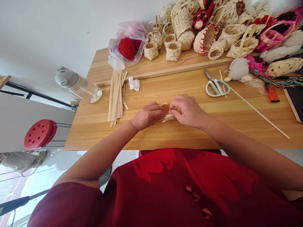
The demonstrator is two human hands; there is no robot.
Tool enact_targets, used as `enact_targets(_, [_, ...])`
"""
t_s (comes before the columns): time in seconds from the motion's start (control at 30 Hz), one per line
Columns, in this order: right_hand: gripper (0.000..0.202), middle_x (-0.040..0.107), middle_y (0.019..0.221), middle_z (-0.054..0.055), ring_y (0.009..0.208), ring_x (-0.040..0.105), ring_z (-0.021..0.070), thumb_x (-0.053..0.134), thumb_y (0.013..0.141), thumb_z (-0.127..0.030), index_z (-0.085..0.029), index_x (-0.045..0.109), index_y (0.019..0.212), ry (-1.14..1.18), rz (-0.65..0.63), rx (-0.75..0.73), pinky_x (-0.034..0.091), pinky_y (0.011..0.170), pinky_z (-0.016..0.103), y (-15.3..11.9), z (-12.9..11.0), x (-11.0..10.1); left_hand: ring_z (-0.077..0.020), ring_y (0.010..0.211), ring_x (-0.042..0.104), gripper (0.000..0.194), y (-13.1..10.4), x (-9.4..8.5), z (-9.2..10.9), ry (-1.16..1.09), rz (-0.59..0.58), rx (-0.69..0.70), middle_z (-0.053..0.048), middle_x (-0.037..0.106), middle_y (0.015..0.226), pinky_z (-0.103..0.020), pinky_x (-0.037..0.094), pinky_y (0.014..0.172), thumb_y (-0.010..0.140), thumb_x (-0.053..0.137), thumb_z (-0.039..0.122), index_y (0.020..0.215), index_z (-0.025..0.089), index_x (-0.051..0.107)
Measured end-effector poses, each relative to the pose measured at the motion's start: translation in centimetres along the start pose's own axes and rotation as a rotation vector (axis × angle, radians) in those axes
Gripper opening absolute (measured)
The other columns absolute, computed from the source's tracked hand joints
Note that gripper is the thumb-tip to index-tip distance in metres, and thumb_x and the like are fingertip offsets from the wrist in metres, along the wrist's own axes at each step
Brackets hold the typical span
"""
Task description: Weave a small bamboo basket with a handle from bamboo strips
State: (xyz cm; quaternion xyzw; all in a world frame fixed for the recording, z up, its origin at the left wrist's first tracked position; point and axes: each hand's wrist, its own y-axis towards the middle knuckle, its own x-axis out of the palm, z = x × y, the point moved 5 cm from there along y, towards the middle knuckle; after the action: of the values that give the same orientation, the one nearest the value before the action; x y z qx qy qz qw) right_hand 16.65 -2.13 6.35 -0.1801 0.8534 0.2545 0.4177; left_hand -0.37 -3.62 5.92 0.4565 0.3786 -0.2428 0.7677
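Note:
A small woven basket [165,108] of pale wood strips is between my two hands, low over the wooden table. My left hand [151,115] grips its left side, with the fingers curled round the edge. On the other side my right hand [186,108] pinches a strip at the basket's rim between thumb and fingers. Short strip ends stick out below the fingertips. Much of the basket is hidden behind my fingers.
Flat wood strips [116,97] lie in a pile at left, near a crumpled tissue [134,84] and a water bottle [78,84]. Scissors [216,85] and a long thin strip [260,112] lie at right. Finished baskets [173,51] and red yarn [127,48] fill the back ledge.

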Motion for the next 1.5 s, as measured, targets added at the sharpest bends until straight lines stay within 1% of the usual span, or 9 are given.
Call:
enact_targets(0.23, [0.021,0.078,0.110,0.000,0.130,0.048,0.0327,0.060,0.093,-0.016,-0.024,0.072,0.077,-0.120,0.176,-0.278,0.028,0.097,0.049,-1.1,-2.0,-0.3,-0.0173,0.080,0.062,0.021,0.3,1.0,-0.1,-0.007,-0.041,-0.145,-0.006,0.071,0.084,-0.028,0.050,0.074,0.100,0.060,0.034,0.090,0.017,0.066])
enact_targets(0.4, [0.017,0.078,0.104,-0.002,0.121,0.053,0.0287,0.067,0.093,-0.025,-0.028,0.075,0.079,0.007,0.203,-0.239,0.033,0.101,0.047,-1.6,-0.8,-0.7,-0.0184,0.086,0.062,0.017,0.3,1.5,0.6,-0.022,-0.053,-0.164,-0.006,0.072,0.089,-0.030,0.049,0.081,0.098,0.061,0.028,0.086,0.019,0.068])
enact_targets(0.47, [0.007,0.077,0.099,0.000,0.118,0.055,0.0291,0.073,0.089,-0.032,-0.027,0.075,0.083,0.056,0.177,-0.195,0.034,0.102,0.047,-1.9,-0.4,-0.7,-0.0174,0.085,0.064,0.015,0.3,1.4,0.9,-0.073,-0.035,-0.217,-0.006,0.071,0.088,-0.028,0.049,0.078,0.096,0.062,0.022,0.083,0.018,0.067])
enact_targets(0.57, [0.014,0.076,0.097,0.003,0.113,0.057,0.0296,0.079,0.084,-0.036,-0.024,0.071,0.085,0.074,0.126,-0.138,0.037,0.099,0.046,-2.3,0.1,-0.6,-0.0131,0.074,0.063,0.014,0.0,1.5,1.2,-0.172,-0.044,-0.328,-0.001,0.068,0.079,-0.023,0.047,0.070,0.092,0.062,0.013,0.079,0.017,0.064])
enact_targets(0.7, [0.009,0.077,0.096,0.003,0.122,0.056,0.0326,0.072,0.087,-0.028,-0.024,0.070,0.079,-0.014,0.124,-0.150,0.033,0.100,0.049,-3.1,-0.3,-1.1,-0.0104,0.065,0.058,0.014,0.0,1.7,1.2,-0.242,-0.055,-0.417,0.002,0.065,0.071,-0.021,0.042,0.063,0.084,0.063,0.006,0.074,0.017,0.064])
enact_targets(0.83, [0.015,0.078,0.112,0.001,0.143,0.042,0.0365,0.064,0.090,-0.015,-0.024,0.072,0.081,-0.140,0.121,-0.232,0.025,0.104,0.053,-3.8,-1.6,-1.3,-0.0111,0.066,0.059,0.014,0.1,1.9,0.9,-0.296,-0.024,-0.443,0.001,0.066,0.070,-0.022,0.044,0.064,0.080,0.062,0.005,0.073,0.016,0.065])
enact_targets(1.03, [0.017,0.079,0.095,0.005,0.119,0.065,0.0279,0.063,0.091,-0.019,-0.023,0.073,0.078,0.017,0.052,-0.293,0.037,0.099,0.046,-3.6,-1.7,-0.8,-0.0096,0.064,0.060,0.012,-0.1,2.1,1.0,-0.430,-0.050,-0.518,0.001,0.068,0.071,-0.021,0.045,0.061,0.080,0.062,0.006,0.076,0.015,0.068])
enact_targets(1.2, [0.011,0.079,0.086,0.004,0.114,0.068,0.0270,0.068,0.088,-0.024,-0.023,0.075,0.080,0.205,0.045,-0.246,0.045,0.101,0.045,-3.2,-0.7,-0.9,-0.0103,0.067,0.063,0.008,-0.1,2.2,1.3,-0.556,-0.077,-0.543,-0.001,0.071,0.075,-0.021,0.048,0.063,0.084,0.066,0.014,0.077,0.015,0.068])
enact_targets(1.5, [0.013,0.078,0.084,0.003,0.115,0.068,0.0272,0.065,0.080,-0.014,-0.024,0.072,0.074,0.285,-0.027,-0.255,0.053,0.097,0.044,-2.6,0.1,-1.1,-0.0134,0.073,0.066,0.013,-1.6,3.7,1.2,-0.592,0.142,-0.524,-0.005,0.071,0.081,-0.027,0.055,0.069,0.091,0.064,0.020,0.080,0.015,0.067])
